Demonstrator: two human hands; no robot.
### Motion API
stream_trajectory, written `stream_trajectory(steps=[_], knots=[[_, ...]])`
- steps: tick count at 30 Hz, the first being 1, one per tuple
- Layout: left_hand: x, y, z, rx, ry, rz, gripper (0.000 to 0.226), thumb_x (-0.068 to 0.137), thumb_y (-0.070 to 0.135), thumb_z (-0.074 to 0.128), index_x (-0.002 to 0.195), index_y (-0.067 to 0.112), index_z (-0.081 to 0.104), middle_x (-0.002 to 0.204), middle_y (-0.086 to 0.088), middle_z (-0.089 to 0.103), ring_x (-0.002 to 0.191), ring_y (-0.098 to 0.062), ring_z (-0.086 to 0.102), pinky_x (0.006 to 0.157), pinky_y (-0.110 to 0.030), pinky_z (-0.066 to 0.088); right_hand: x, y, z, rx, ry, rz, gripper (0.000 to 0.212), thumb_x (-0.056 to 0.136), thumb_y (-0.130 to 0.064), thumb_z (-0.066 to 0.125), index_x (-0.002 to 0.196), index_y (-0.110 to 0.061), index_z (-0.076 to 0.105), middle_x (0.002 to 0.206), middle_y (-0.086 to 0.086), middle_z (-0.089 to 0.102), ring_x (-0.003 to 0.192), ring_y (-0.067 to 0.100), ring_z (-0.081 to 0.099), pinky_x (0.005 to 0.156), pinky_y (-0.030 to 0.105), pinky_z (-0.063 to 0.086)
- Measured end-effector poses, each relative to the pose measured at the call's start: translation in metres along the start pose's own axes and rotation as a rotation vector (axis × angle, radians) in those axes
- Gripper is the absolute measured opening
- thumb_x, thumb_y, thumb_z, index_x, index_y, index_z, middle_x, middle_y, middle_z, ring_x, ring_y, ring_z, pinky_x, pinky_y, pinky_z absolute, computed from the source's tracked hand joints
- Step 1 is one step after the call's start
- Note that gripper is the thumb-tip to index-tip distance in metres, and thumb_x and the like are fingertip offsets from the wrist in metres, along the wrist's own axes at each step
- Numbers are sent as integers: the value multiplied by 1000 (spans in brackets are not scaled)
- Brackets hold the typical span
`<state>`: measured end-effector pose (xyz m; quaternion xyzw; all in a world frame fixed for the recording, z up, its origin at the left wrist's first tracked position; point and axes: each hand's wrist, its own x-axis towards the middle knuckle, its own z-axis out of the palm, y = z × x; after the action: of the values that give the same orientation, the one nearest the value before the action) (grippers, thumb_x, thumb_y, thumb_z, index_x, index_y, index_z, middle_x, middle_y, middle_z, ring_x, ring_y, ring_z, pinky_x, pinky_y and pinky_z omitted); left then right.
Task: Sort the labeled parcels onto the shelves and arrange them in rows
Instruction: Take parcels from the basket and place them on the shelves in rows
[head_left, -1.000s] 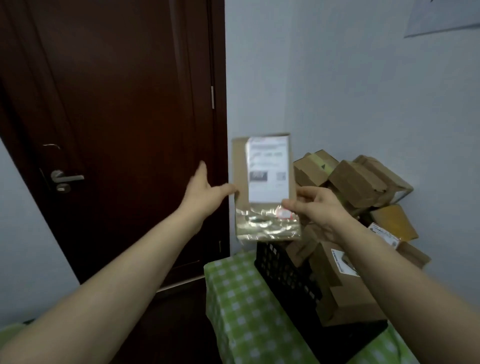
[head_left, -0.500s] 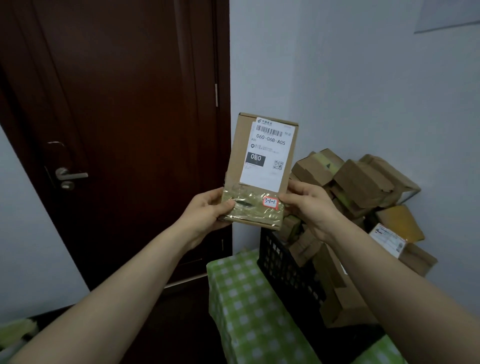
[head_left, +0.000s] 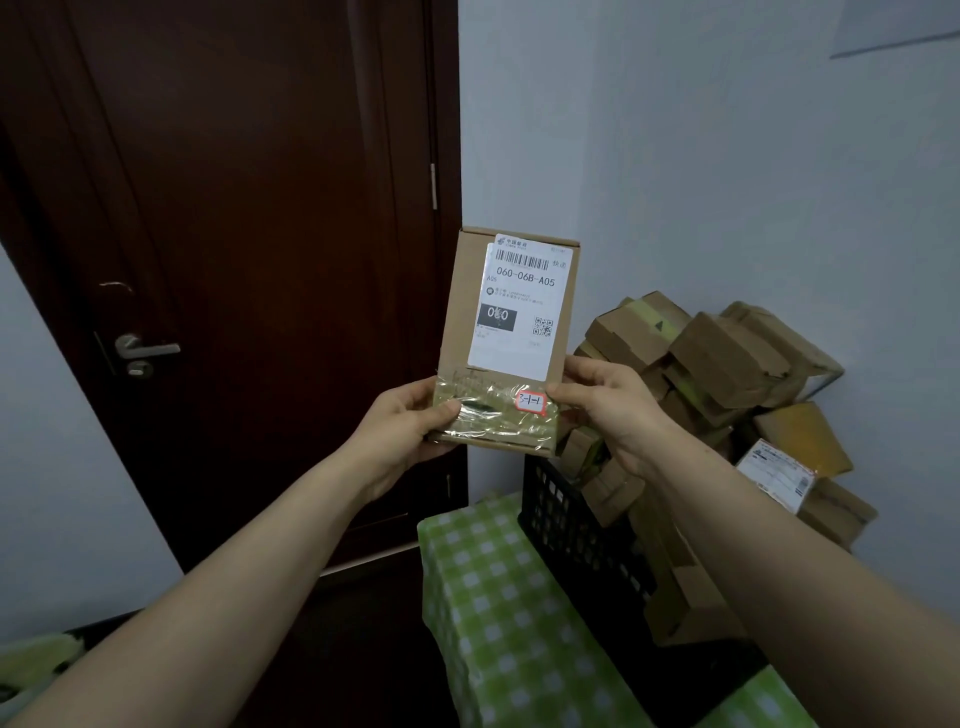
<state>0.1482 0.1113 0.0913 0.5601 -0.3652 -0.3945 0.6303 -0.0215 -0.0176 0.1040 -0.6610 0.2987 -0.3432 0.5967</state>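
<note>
Dark wooden door (head_left: 260, 208), flat taped cardboard parcel (head_left: 506, 340)

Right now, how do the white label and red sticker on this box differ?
The white label is large and printed, with a barcode; the red sticker is small and handwritten. The label sits high; the sticker sits low, amid shiny tape. Both are on the box's front.
</note>
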Motion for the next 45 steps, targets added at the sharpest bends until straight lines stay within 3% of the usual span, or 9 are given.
stream_trajectory(steps=[11,14,23,25,28,33,39,42,45], knots=[[-18,2,-40,-3,98,-36,26,93,1,52,114,10,63,98,-5,69,88,-16,64,85,-35,54,5,-1,45,15,-86,12,41,86,-1,63,127,-8,59,110,3,71,95,13,66,71,24,49],[-31,2,-54,15,157,-37,23,89,3,59,110,10,66,99,-5,70,86,-15,66,83,-34,56,8,3,65,44,-126,31,46,85,-1,64,130,-5,55,113,5,70,104,18,66,83,31,53],[-99,-14,-106,76,530,22,30,87,10,66,117,6,64,97,-5,70,82,-14,67,77,-32,58,1,27,151,140,-392,71,60,74,-3,74,131,-2,53,116,7,68,112,18,62,93,33,51],[-125,-18,-118,53,611,1,29,91,14,61,119,7,63,95,-4,70,81,-13,66,76,-30,58,-4,33,177,146,-479,81,76,64,-12,82,133,-3,52,126,9,62,122,20,56,103,40,45],[-170,-17,-140,40,795,-37,26,98,21,51,120,12,62,88,-1,66,76,-10,61,81,-31,53,-20,40,225,164,-619,102,60,73,-8,77,129,-6,56,126,9,63,125,22,53,101,38,47],[-269,-13,-180,231,1052,-7,24,94,15,59,115,9,66,96,2,69,69,5,64,68,-7,50,-75,34,310,149,-829,67,55,80,-4,72,132,-8,53,129,6,60,122,14,54,105,38,44],[-387,0,-220,306,1238,53,21,92,1,57,108,11,66,90,6,70,70,6,66,71,-12,53,-163,8,418,164,-1163,53,65,83,-3,69,133,-37,46,114,-6,67,99,8,64,79,28,52],[-449,9,-244,281,1353,82,23,92,-1,56,110,11,64,89,1,69,67,3,66,65,-10,51,-215,-1,473,182,-1248,36,81,78,6,70,144,-28,37,126,1,59,111,17,61,93,38,52],[-521,12,-277,379,1469,92,28,90,1,61,113,15,66,96,-3,70,81,-8,68,83,-22,54,-272,-9,533,183,-1299,25,81,69,4,77,140,-13,43,131,10,57,117,24,58,100,46,47]])
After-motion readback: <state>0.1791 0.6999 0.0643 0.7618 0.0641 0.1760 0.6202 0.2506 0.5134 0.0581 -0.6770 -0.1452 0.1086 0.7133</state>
